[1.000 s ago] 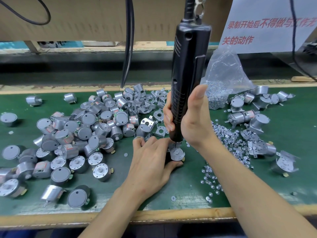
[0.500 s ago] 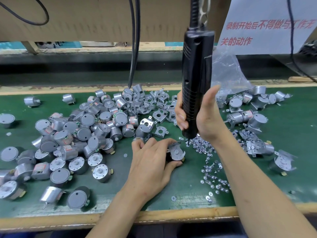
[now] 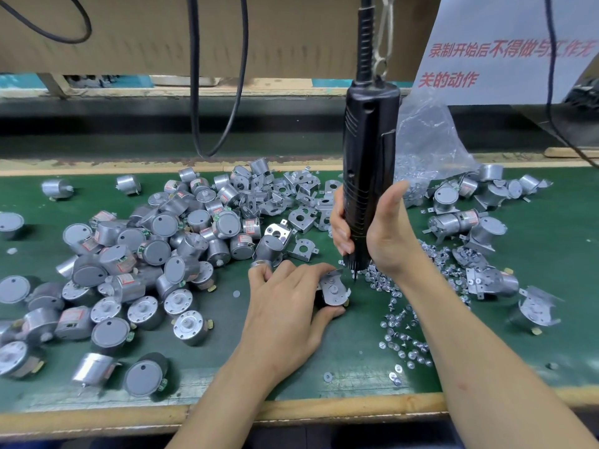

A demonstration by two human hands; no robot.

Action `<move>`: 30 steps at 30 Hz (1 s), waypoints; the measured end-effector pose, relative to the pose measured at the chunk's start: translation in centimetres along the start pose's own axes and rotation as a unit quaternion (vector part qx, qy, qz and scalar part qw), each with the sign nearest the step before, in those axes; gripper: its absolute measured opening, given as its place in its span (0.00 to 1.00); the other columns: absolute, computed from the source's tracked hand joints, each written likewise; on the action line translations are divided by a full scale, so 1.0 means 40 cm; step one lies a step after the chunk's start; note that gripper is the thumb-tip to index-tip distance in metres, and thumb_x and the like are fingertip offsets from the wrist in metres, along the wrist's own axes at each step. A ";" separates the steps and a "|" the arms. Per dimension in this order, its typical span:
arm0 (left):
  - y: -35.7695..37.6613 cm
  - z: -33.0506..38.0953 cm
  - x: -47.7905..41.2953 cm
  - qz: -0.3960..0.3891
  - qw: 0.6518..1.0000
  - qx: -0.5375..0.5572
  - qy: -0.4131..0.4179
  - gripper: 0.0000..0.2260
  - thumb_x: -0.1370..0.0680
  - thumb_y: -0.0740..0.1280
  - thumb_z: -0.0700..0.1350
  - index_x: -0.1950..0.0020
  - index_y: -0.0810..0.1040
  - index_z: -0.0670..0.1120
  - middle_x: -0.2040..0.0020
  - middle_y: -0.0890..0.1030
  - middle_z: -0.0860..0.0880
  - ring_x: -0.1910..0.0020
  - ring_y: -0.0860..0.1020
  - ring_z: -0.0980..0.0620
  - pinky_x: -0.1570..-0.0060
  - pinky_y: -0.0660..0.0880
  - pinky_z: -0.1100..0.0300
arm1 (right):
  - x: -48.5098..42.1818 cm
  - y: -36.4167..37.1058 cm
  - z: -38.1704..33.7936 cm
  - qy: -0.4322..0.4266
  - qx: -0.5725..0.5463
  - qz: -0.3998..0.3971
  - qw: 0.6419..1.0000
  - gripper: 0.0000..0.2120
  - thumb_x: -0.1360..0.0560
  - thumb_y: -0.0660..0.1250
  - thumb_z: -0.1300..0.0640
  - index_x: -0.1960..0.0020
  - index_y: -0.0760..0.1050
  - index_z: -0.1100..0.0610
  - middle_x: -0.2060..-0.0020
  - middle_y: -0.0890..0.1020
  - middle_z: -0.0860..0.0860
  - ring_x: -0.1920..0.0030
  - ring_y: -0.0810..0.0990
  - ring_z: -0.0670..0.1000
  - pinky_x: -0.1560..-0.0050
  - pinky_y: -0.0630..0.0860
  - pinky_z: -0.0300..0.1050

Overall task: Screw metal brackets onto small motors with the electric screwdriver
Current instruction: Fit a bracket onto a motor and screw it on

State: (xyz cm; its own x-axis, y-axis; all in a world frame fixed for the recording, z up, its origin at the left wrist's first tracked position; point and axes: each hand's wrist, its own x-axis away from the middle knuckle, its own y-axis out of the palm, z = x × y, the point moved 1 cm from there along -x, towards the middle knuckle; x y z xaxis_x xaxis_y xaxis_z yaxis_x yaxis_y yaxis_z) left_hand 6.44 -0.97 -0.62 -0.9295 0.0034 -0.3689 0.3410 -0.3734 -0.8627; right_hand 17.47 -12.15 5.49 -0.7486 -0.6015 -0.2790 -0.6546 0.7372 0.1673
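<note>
My left hand (image 3: 285, 306) grips a small motor with a metal bracket (image 3: 334, 288) on top, holding it upright on the green mat. My right hand (image 3: 379, 231) grips the black electric screwdriver (image 3: 368, 163), which hangs upright from a cable. Its bit tip sits just right of the bracket's upper edge, at the near edge of the loose screws (image 3: 398, 306). Whether the tip touches the bracket or a screw I cannot tell.
A big pile of bare motors (image 3: 136, 254) covers the mat's left half. Loose brackets (image 3: 291, 202) lie behind my hands. Finished motors with brackets (image 3: 479, 241) sit at the right, beside a plastic bag of screws (image 3: 428, 157). Cables (image 3: 220, 92) hang at the back.
My right hand swung the screwdriver off the bracket to the right over the screws, then brought its tip back down beside the bracket. My left hand kept the motor in place.
</note>
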 end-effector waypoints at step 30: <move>0.003 -0.001 -0.002 0.014 1.000 0.002 -0.002 0.20 0.28 0.72 0.60 0.41 0.76 0.52 0.49 0.80 0.59 0.53 0.74 0.53 0.50 0.60 0.53 | 0.005 0.004 -0.016 -0.029 -0.014 0.011 0.999 0.40 0.42 0.61 0.16 0.64 0.73 0.55 0.75 0.71 0.51 0.79 0.69 0.49 0.75 0.68 0.44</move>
State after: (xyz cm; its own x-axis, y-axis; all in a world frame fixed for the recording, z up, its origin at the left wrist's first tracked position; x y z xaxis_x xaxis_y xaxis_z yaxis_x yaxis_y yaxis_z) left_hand 6.55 -0.97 -0.72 -0.9202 -0.0111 -0.3913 0.3664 -0.3763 -0.8510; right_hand 17.15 -12.35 6.07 -0.7559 -0.5661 -0.3287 -0.6417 0.7403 0.2007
